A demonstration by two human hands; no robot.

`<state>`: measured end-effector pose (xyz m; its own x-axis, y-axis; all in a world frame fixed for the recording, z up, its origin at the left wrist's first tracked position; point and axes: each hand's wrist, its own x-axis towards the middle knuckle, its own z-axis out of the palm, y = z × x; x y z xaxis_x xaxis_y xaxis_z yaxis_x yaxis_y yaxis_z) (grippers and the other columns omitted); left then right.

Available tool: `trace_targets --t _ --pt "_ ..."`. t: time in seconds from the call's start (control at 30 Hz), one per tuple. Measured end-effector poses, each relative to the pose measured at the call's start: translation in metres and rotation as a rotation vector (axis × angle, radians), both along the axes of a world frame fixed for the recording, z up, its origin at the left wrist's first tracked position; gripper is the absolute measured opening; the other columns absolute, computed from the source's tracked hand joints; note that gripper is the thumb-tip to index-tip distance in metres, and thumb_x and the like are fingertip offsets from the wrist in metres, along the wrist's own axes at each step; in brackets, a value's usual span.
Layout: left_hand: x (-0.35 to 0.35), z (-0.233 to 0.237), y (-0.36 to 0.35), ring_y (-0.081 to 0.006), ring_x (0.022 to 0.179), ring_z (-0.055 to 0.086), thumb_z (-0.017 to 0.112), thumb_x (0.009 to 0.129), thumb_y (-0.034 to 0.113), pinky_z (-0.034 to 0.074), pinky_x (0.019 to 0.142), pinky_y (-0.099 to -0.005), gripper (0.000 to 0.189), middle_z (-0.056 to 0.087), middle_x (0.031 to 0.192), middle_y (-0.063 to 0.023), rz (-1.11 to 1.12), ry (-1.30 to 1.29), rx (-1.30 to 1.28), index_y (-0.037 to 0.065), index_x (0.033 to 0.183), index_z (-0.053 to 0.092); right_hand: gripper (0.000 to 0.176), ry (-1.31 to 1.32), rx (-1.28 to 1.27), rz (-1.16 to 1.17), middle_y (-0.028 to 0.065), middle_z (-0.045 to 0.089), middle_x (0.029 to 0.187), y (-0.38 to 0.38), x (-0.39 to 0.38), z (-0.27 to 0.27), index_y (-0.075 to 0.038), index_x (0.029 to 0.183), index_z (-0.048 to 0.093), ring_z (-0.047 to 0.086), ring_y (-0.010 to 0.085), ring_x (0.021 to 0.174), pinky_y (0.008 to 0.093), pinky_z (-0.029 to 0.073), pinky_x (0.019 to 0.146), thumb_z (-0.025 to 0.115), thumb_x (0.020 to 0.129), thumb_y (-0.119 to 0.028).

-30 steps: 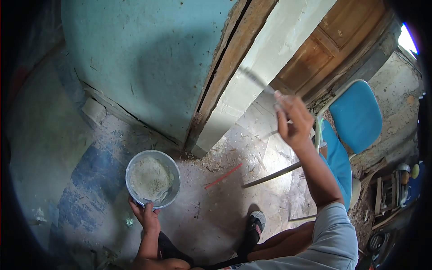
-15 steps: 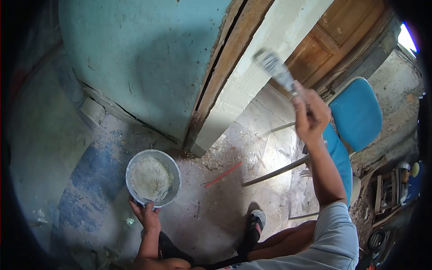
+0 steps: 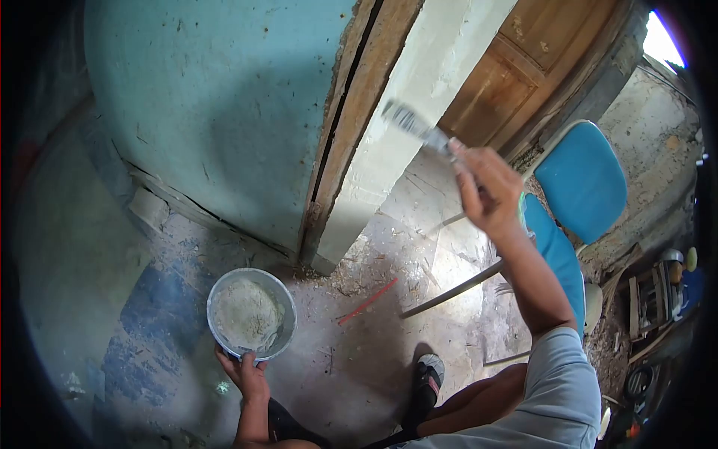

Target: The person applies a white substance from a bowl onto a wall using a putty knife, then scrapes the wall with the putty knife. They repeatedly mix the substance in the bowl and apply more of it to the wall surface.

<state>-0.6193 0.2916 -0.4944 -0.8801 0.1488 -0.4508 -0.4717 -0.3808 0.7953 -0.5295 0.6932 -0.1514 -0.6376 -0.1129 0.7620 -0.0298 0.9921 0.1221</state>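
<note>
A paintbrush (image 3: 415,123) with a pale, paint-smeared head is gripped in my right hand (image 3: 488,185). Its bristles lie over the white-painted door frame (image 3: 419,82), angled up to the left. My left hand (image 3: 247,374) holds a grey bucket (image 3: 287,329) by its near rim, thumb over the edge and fingers beneath. Inside the bucket is a whitish, thick-looking material (image 3: 245,313) with a rough surface.
A pale blue wall panel (image 3: 224,97) with a bare wood edge stands left of the frame. Behind it is a brown wooden door (image 3: 501,82). A blue chair (image 3: 582,183) stands at right, its legs reaching over the littered floor. A red strip (image 3: 366,301) lies there.
My right hand has moved the paintbrush left and slightly down along the white frame. The bucket stays in my left hand; the view has shifted a little.
</note>
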Motion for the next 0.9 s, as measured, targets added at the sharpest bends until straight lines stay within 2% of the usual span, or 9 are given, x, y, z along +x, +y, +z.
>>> trace_targets --t 0.13,0.17,0.27,0.43,0.63,0.7,0.73,0.8,0.9 --pt "0.000 0.008 0.003 -0.0306 0.129 0.056 0.061 0.075 0.004 0.063 0.073 -0.0400 0.093 0.040 0.156 -0.0071 0.029 -0.018 0.033 0.029 0.158 0.030 0.031 0.195 -0.031 -0.093 0.0134 0.071 0.080 -0.001 -0.002 0.048 0.005 0.118 0.077 0.063 0.0192 0.063 0.0286 0.049 0.058 0.071 0.087 0.007" --pt "-0.001 0.005 0.001 -0.0326 0.133 0.052 0.059 0.076 0.002 0.063 0.078 -0.0455 0.093 0.038 0.157 -0.0078 0.011 -0.010 0.056 0.029 0.159 0.029 0.030 0.233 -0.110 -0.096 0.0136 0.072 0.079 -0.008 -0.002 0.056 0.005 0.116 0.078 0.063 0.0192 0.062 0.0276 0.048 0.058 0.071 0.087 0.007" --pt "-0.001 0.005 0.002 -0.0345 0.138 0.048 0.058 0.077 0.000 0.062 0.083 -0.0509 0.092 0.037 0.159 -0.0083 0.009 -0.014 0.082 0.028 0.159 0.028 0.030 0.168 0.063 -0.001 0.0147 0.072 0.080 -0.009 0.004 0.048 0.004 0.116 0.078 0.064 0.0191 0.064 0.0290 0.049 0.057 0.073 0.086 0.005" --pt "-0.003 0.003 0.002 -0.0341 0.138 0.048 0.059 0.077 0.001 0.061 0.083 -0.0500 0.091 0.036 0.160 -0.0079 -0.016 -0.018 0.039 0.028 0.159 0.029 0.032 -0.146 -0.140 0.119 0.0157 0.070 0.079 -0.015 0.009 -0.025 0.003 0.118 0.078 0.068 0.0243 0.066 0.0348 0.053 0.058 0.074 0.087 0.000" --pt "-0.002 0.000 -0.001 -0.0344 0.142 0.043 0.060 0.077 0.001 0.057 0.088 -0.0559 0.090 0.035 0.160 -0.0066 0.014 -0.024 0.000 0.028 0.158 0.031 0.030 0.007 0.046 0.110 0.0162 0.073 0.087 -0.001 0.001 0.010 0.008 0.119 0.074 0.067 0.0220 0.069 0.0305 0.053 0.063 0.069 0.090 0.003" --pt "-0.002 0.000 -0.002 -0.0346 0.144 0.041 0.059 0.077 -0.001 0.057 0.089 -0.0581 0.089 0.034 0.161 -0.0057 0.028 -0.033 -0.001 0.027 0.157 0.032 0.027 0.049 -0.129 -0.062 0.0153 0.075 0.094 -0.020 0.004 0.023 0.008 0.120 0.073 0.068 0.0204 0.075 0.0305 0.055 0.068 0.066 0.095 0.004" --pt "-0.002 -0.002 -0.003 -0.0346 0.144 0.041 0.059 0.077 -0.002 0.057 0.090 -0.0585 0.089 0.033 0.161 -0.0058 0.028 -0.034 0.018 0.027 0.157 0.032 0.023 0.027 -0.225 -0.112 0.0153 0.077 0.101 -0.025 0.006 0.019 0.009 0.118 0.071 0.071 0.0192 0.082 0.0296 0.056 0.072 0.065 0.097 0.004" --pt "-0.004 -0.003 -0.002 -0.0333 0.143 0.042 0.058 0.078 -0.003 0.060 0.089 -0.0569 0.089 0.034 0.160 -0.0064 0.022 -0.026 0.030 0.025 0.158 0.030 0.022 -0.044 -0.052 0.039 0.0176 0.077 0.106 -0.022 0.002 -0.011 0.008 0.117 0.071 0.074 0.0209 0.084 0.0275 0.057 0.074 0.067 0.096 0.003" --pt "-0.002 -0.005 -0.003 -0.0318 0.141 0.044 0.058 0.079 -0.003 0.061 0.087 -0.0534 0.088 0.034 0.159 -0.0069 0.013 0.001 0.068 0.023 0.158 0.030 0.024 -0.278 -0.252 -0.040 0.0145 0.074 0.095 -0.032 0.007 -0.078 -0.003 0.119 0.072 0.074 0.0276 0.080 0.0357 0.059 0.068 0.072 0.095 -0.004"
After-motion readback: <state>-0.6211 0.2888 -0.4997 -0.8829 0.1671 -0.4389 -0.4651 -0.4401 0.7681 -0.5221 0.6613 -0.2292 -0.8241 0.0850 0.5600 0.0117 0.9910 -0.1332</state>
